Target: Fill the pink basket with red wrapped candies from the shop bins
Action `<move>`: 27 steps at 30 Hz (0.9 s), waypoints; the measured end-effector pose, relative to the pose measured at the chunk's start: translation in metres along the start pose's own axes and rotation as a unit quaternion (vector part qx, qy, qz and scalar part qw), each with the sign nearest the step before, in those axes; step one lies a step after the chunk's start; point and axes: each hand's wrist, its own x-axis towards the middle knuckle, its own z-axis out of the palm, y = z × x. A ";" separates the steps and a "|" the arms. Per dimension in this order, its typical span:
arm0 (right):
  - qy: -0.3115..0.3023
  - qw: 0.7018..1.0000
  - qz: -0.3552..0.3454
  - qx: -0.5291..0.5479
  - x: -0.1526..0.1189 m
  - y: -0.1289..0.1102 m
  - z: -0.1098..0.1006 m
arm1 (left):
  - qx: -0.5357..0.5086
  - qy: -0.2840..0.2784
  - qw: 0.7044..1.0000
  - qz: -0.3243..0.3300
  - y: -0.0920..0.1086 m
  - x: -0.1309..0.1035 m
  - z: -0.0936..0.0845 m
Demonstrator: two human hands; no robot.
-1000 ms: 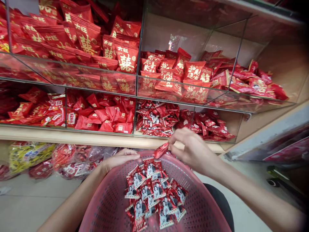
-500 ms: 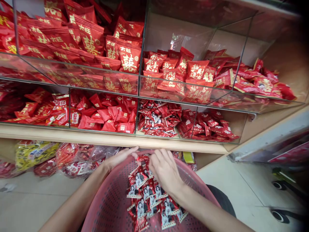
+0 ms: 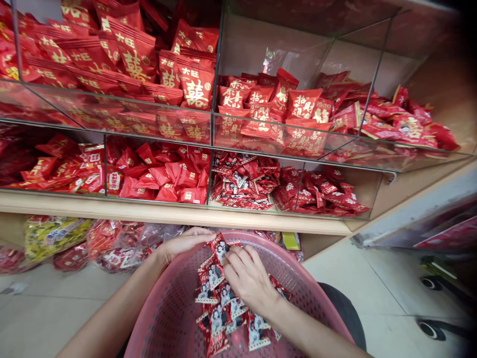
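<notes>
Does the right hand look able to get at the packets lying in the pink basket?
Most likely yes: the right hand is inside the open pink basket, directly over some of the packets, with nothing visible in between.

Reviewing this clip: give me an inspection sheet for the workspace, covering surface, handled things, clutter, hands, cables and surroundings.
Surface: pink perforated basket, in front of a pale shelf edge.
Handled things: red packets with printed figures, loosely piled in the basket.
Clutter: bagged goods under the shelf.
Hands: left hand at the basket's far rim; right hand over the pile, grip unclear.
Cables: nothing seen.
Surroundings: clear-walled compartments holding larger red packets and others; tiled floor; black wheels at right.
</notes>
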 end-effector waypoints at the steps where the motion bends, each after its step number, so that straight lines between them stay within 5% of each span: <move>1: 0.004 1.000 -0.003 0.002 -0.001 0.001 0.001 | 0.000 -0.001 1.000 0.004 -0.001 0.001 -0.001; 6: 0.010 0.999 0.006 0.044 -0.003 0.005 0.006 | 0.028 -0.004 0.999 0.017 -0.002 0.002 -0.003; 9: 0.002 0.987 0.111 0.119 -0.004 0.007 0.007 | 0.055 -0.011 0.998 0.024 0.001 0.001 -0.001; 11: -0.004 0.953 0.209 0.218 -0.005 0.007 0.008 | 0.071 -0.010 0.997 0.026 0.003 0.001 0.000; 13: -0.005 0.885 0.310 0.348 -0.005 0.007 0.008 | 0.088 -0.010 0.996 0.031 0.004 0.002 0.001; 15: -0.030 0.780 0.402 0.478 -0.005 0.007 0.009 | 0.110 -0.011 0.993 0.037 0.004 0.003 0.000; 17: -0.071 0.674 0.452 0.580 -0.004 0.006 0.007 | 0.131 -0.014 0.990 0.047 0.002 0.004 -0.002; 19: -0.096 0.610 0.464 0.635 -0.003 0.006 0.006 | 0.149 -0.015 0.987 0.056 0.001 0.005 -0.004; 22: -0.094 0.594 0.474 0.643 -0.003 0.007 0.006 | 0.160 -0.015 0.985 0.068 -0.002 0.007 -0.006; 27: -0.108 0.640 0.434 0.625 -0.007 0.009 0.015 | 0.150 -0.020 0.987 0.060 -0.003 0.007 -0.006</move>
